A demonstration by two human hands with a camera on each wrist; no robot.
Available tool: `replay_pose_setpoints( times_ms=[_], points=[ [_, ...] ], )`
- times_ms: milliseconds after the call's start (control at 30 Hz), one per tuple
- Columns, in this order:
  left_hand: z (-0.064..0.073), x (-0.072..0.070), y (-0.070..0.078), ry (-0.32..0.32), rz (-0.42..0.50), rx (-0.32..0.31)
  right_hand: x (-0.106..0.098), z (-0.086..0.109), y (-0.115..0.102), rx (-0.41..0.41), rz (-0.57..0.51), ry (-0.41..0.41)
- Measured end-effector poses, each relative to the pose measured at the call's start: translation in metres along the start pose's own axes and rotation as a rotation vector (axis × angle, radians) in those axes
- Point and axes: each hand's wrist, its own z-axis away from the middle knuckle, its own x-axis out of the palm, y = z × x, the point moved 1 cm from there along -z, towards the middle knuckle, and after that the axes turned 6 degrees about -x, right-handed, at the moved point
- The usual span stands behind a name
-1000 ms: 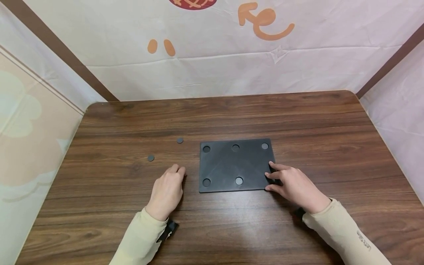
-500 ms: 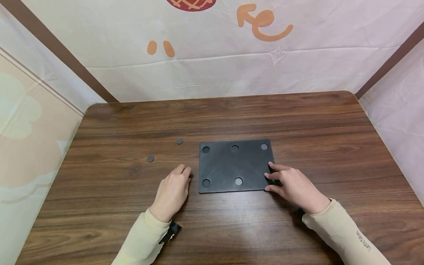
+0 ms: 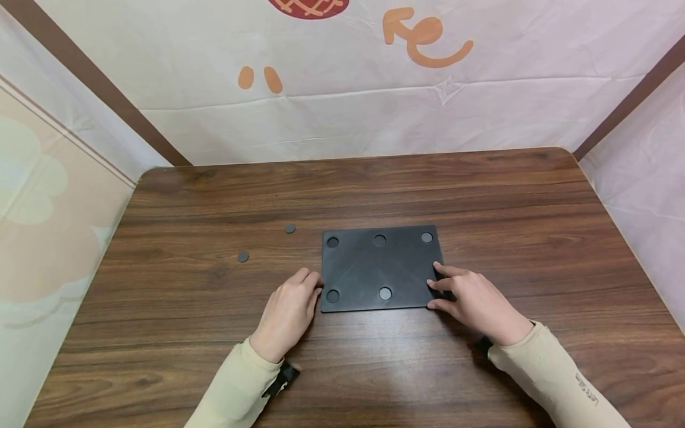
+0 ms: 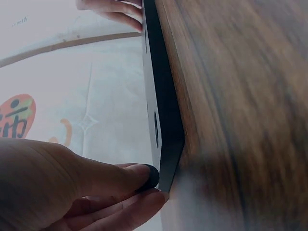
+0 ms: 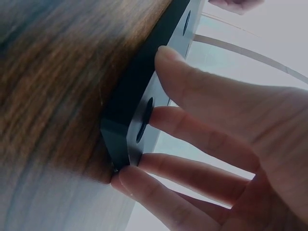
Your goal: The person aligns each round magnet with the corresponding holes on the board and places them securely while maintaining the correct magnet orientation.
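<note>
A black rectangular board (image 3: 358, 267) with round recesses lies flat on the table. At its left edge is my left hand (image 3: 288, 309); the left wrist view shows thumb and fingers pinching a small dark disc (image 4: 153, 177) beside the board's corner. In the head view that disc is hidden by the fingers. My right hand (image 3: 473, 297) rests at the board's right front corner, thumb against the front edge and spread, fairly straight fingers on the top and right side. Light grey fills the front middle recess (image 3: 385, 293) and the back right recess (image 3: 426, 237); the two left recesses look dark.
Two loose dark grey discs lie on the wooden table (image 3: 514, 208) left of the board: one disc (image 3: 291, 228) farther back, another disc (image 3: 243, 257) farther left. A pale printed cloth (image 3: 342, 119) hangs behind the table's back edge.
My left hand has moved right across the table to the board's left edge. The right hand, the board and the two loose discs have stayed in place.
</note>
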Motion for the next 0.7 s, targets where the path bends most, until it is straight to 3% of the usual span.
replay_pose_setpoints(
  times_ms=[700],
  points=[
    [-0.0003,0.0029,0.0085,0.016,-0.048,0.094,-0.0011,0.0003,-0.0009,0.01,-0.005,-0.003]
  ],
)
